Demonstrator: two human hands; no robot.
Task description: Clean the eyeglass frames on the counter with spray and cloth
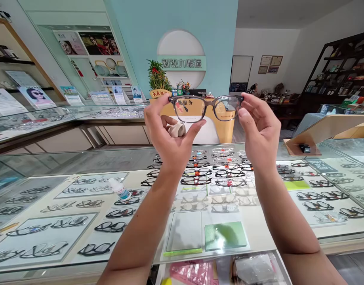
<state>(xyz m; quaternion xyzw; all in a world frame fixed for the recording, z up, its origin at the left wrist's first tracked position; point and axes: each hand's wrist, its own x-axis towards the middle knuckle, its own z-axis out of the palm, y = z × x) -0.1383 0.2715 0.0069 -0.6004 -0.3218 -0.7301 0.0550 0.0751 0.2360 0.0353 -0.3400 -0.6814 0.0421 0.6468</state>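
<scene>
A pair of dark-rimmed glasses is held up level in front of me, lenses facing me. My left hand grips its left end between the fingers, and a crumpled beige cloth is tucked in the same hand. At the right end of the frame, my right hand pinches the glasses between thumb and fingers. Below both hands lies a glass display counter with rows of glasses in it.
A small white bottle stands on the counter at the left. A green pad lies near the front edge, above an open drawer of packets. A wooden stand is at the right.
</scene>
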